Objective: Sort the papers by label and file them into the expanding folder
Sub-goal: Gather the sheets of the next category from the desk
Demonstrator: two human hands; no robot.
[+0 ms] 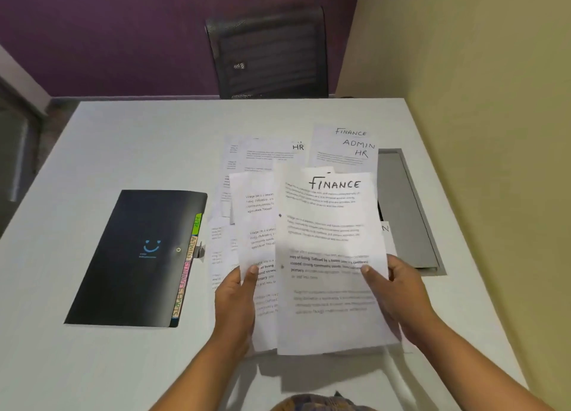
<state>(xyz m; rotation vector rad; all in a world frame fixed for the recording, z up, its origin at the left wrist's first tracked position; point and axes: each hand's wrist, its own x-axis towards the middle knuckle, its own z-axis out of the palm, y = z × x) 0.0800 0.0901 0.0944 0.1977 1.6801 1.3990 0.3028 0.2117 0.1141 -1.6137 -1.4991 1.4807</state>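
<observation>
Small print on papers [327,234] illegible

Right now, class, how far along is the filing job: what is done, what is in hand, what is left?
Done: nothing visibly filed; the expanding folder lies shut on the table. In hand: the right hand holds the FINANCE sheet, the left hand a second sheet, label hidden. Left: sorting the loose papers behind, including the HR sheet, then filing everything.

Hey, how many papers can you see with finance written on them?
2. One is the front sheet held in the right hand; the second sheet lies far right on the table, beyond it. Covered sheets may hide more.
</observation>
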